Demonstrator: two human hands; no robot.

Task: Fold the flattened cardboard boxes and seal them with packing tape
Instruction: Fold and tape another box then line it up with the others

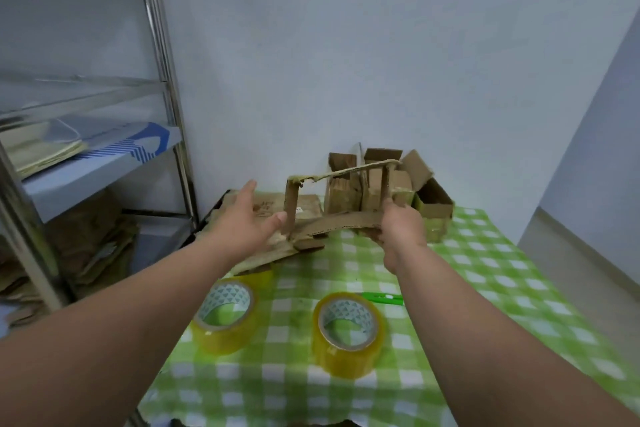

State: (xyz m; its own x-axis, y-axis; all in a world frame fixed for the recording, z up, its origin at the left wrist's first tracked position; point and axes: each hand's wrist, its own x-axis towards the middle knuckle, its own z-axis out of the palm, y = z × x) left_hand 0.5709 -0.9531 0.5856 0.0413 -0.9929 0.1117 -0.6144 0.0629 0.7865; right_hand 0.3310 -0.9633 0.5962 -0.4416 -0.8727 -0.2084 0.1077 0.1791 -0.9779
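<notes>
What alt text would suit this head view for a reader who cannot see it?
A person's right hand grips one end of a half-opened cardboard box while the open left hand reaches its other side. Two tape rolls sit nearer on a green checked tablecloth, folded boxes behind.

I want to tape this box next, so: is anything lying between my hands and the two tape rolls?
Nothing visible does. The two tape rolls stand on bare tablecloth nearer you than the box. The right hand grips the box; the open left hand is at its left side.
</notes>
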